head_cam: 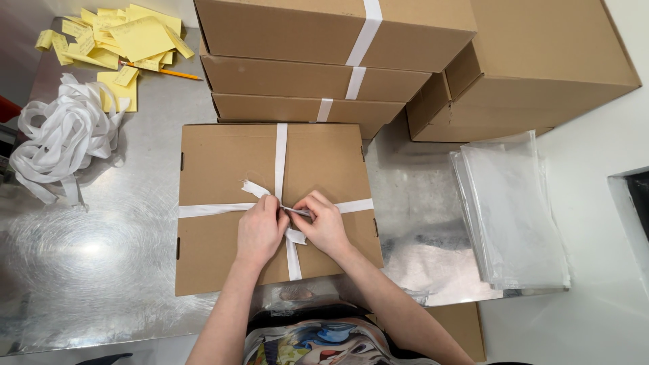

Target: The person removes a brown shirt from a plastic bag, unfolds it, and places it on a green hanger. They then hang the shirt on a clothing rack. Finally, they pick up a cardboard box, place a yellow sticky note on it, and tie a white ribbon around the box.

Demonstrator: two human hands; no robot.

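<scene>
1. One flat cardboard box (223, 176) lies mid-surface, crossed by white ribbon (280, 159)
2. Left hand (260, 230) and right hand (324, 224) sit together at the crossing, both pinching ribbon ends
3. Three bound boxes (284, 78) are stacked at 12 o'clock
4. One ribbon heap (61, 138) at 9 o'clock; clear bags (510, 213) at 3 o'clock

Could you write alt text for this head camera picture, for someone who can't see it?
Seen from above, a person's left hand and right hand pinch white strap where it crosses on a flat cardboard box on a shiny metal table. Behind stand stacked strapped boxes; a loose strap pile and yellow notes lie left, clear plastic bags right.
</scene>
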